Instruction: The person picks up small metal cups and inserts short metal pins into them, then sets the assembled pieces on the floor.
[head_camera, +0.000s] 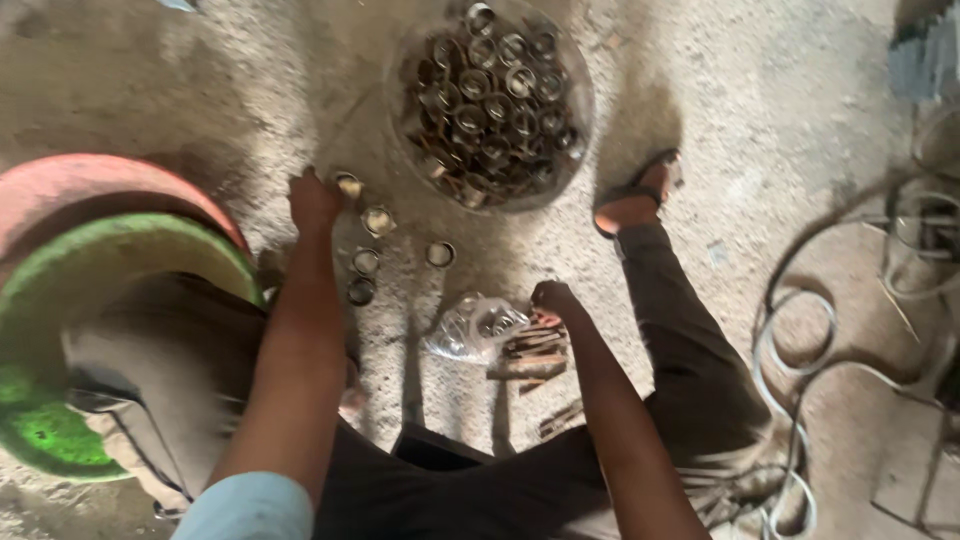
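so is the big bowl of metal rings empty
No, the bowl is heaped with metal rings, and a few more lie on the floor near the left hand.

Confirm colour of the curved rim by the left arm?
Green rim, with a pink one behind it; head view.

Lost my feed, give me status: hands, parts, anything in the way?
Left hand on a metal ring. Right hand at small rods. Plastic bag between.

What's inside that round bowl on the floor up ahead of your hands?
The bowl holds a heap of short metal rings, many with their open ends up, dark and rusty-looking. Only the top layer shows; the bowl's bottom and whatever lies under the pile are covered.
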